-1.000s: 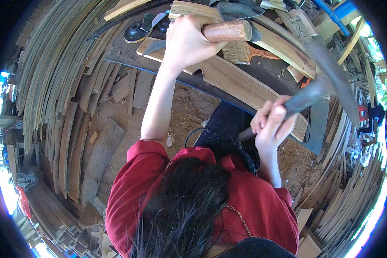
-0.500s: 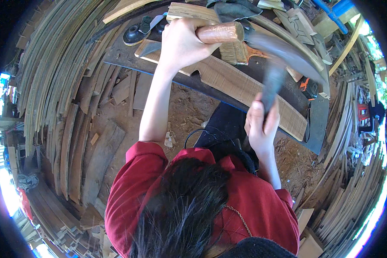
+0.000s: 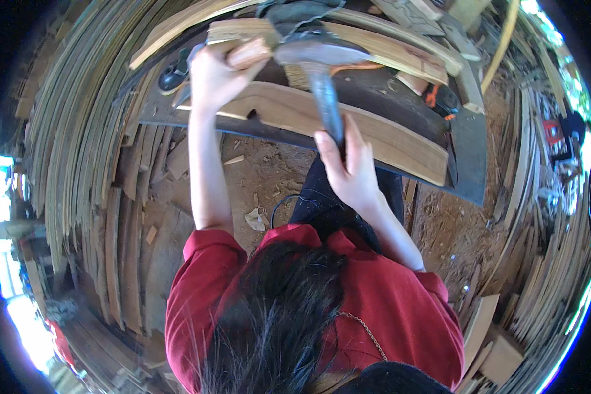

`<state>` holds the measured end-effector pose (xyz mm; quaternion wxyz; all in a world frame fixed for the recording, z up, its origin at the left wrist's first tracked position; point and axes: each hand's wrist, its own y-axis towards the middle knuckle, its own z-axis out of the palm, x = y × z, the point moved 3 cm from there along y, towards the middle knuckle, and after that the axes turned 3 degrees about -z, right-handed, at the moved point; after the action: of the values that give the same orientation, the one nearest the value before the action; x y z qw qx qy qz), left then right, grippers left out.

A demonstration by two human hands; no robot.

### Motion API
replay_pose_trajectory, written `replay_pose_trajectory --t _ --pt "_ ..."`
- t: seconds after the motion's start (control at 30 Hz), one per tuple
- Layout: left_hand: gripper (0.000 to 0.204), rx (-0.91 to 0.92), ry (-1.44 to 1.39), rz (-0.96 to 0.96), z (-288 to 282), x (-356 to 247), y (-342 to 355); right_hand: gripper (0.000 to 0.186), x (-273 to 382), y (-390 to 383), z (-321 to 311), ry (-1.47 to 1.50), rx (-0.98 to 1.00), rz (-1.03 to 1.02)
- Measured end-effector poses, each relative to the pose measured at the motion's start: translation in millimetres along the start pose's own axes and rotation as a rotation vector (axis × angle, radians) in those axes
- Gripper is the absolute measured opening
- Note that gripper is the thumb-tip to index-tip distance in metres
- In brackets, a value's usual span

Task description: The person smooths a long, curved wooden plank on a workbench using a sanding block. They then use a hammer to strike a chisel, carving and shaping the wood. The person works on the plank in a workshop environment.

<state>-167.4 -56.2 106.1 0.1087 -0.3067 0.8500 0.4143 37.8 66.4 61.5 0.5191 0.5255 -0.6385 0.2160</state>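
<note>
My left hand (image 3: 213, 82) is wrapped round a wood-handled tool, which looks like a chisel (image 3: 251, 52). Its handle end points right, and a grey metal blade seems to show below the fist. My right hand (image 3: 353, 161) grips a hammer (image 3: 326, 102) by its blue-grey handle. The hammer's metal head is close to the handle end, slightly blurred; whether they touch I cannot tell. Below both hands a long wooden board (image 3: 374, 134), with a small dark notch in its edge, lies across the dark workbench (image 3: 467, 154). Behind the hammer head, a paintbrush (image 3: 297, 77) is partly hidden.
A black and orange tape measure (image 3: 443, 102) sits at the bench's right. Dark cloth (image 3: 299, 16) and several wood pieces (image 3: 394, 52) lie along the far side. Stacked planks (image 3: 79, 118) rise at left, more timber (image 3: 551, 276) at right. Scraps litter the dirt floor (image 3: 269, 164).
The hammer has swung left, its head now near the end of the wooden handle. Both hands appear further left, and the whole view has shifted a little.
</note>
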Motion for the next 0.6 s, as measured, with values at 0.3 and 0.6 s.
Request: replay_pose_trajectory --t 0.3,0.6 --pt "0.024 -0.099 0.101 0.043 -2.1 4.4 3.2 0.025 -26.5 -50.3 -76.9 0.181 -0.267 0.08" --pt "0.035 -0.045 0.184 0.274 42.1 -145.3 -37.8 0.019 -40.3 -119.4 -159.0 0.555 -0.599 -0.084"
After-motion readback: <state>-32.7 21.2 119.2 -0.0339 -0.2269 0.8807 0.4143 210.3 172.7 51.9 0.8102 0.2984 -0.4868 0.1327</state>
